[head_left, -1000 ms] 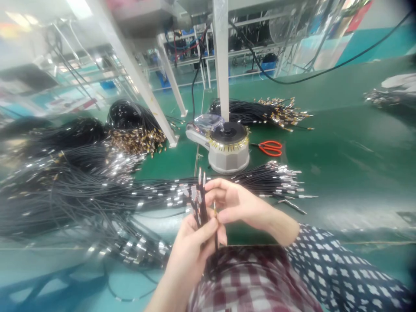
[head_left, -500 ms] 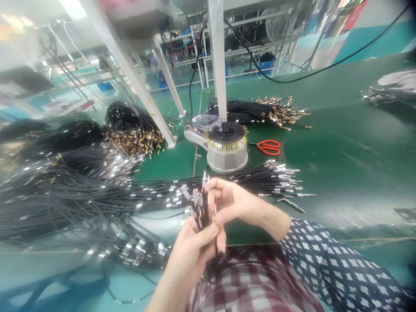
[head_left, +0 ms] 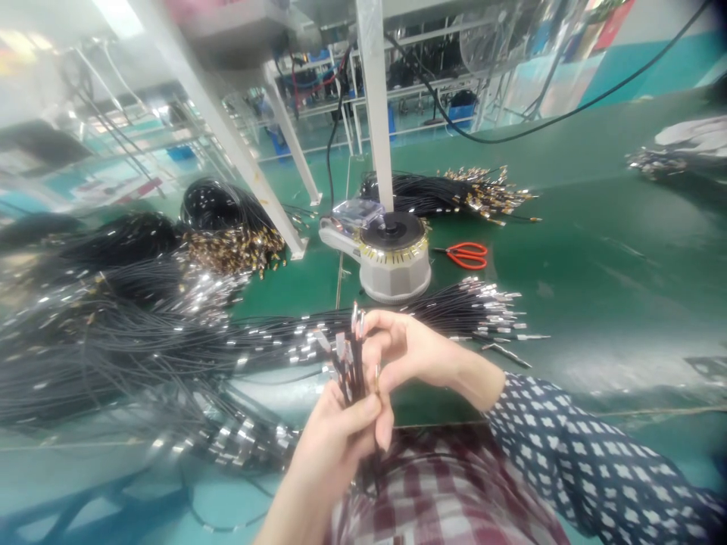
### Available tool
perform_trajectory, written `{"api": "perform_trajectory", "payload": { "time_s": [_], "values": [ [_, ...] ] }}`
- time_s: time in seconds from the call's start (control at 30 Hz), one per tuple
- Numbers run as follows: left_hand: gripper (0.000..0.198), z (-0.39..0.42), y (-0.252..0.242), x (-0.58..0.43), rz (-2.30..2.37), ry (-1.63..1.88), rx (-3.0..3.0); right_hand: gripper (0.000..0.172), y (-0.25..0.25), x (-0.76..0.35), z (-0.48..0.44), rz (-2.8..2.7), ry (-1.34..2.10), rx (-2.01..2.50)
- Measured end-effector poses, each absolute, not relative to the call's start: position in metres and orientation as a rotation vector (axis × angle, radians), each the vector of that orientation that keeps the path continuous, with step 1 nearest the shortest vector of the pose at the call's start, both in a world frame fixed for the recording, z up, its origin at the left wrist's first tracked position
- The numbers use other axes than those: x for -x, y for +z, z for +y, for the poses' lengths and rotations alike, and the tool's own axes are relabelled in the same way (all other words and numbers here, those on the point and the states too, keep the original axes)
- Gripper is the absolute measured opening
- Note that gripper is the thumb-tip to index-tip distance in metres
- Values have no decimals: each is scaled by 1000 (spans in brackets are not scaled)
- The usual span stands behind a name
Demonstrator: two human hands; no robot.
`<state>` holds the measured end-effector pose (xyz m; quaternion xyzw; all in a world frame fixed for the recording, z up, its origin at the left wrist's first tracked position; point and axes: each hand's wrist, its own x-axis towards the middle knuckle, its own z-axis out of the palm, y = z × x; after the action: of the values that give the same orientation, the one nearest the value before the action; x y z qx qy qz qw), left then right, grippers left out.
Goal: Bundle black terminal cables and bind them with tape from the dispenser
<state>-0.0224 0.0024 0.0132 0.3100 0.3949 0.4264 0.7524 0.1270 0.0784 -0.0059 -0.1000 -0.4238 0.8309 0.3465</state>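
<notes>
My left hand (head_left: 341, 435) is closed round a bunch of black cables (head_left: 353, 371) whose silver-wrapped ends point up. The cables' lower parts run down over my lap. My right hand (head_left: 403, 352) is at the bunch's right side, fingers bent, with the index finger by the tallest silver ends. Between my two thumbs stands one cable end (head_left: 376, 376) with a thin gold-coloured tip, pinched there. Past my hands, a long bundle of black cables (head_left: 448, 310) with silver ends lies across the green table.
A round tape dispenser (head_left: 396, 276) with a black top stands beyond my hands. Red-handled scissors (head_left: 469, 256) lie right of it. A gold-tipped cable bundle (head_left: 482, 198) rests behind, by a white post (head_left: 375, 106). Heaped cables (head_left: 113, 303) cover the left side. A glove-like white item (head_left: 693, 136) lies far right.
The view has shifted slightly. Both hands keep nearly the same pose on the cables, and the gold-tipped cable end between the thumbs shows a little more clearly.
</notes>
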Motion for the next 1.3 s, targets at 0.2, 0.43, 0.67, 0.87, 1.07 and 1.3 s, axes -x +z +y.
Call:
{"api": "perform_trajectory", "payload": {
  "time_s": [0.2,0.43,0.67,0.87,1.07,1.3],
  "values": [
    [28,4,16,19,1001,1032,-743,39,1,-127,71,-1019,2027,487],
    [23,7,9,4,1276,1252,-904,32,12,-125,49,-1014,1564,925],
    [19,20,-1,-9,1332,1336,-873,26,0,-121,39,-1219,938,1172],
    [24,25,-2,-1,1196,1241,-820,11,3,-134,28,-1379,349,1112],
    [25,20,7,14,1010,1037,-745,18,6,-147,47,-1190,1389,1007],
    [24,18,11,18,925,969,-676,24,9,-134,50,-1246,1653,856]
  ]
}}
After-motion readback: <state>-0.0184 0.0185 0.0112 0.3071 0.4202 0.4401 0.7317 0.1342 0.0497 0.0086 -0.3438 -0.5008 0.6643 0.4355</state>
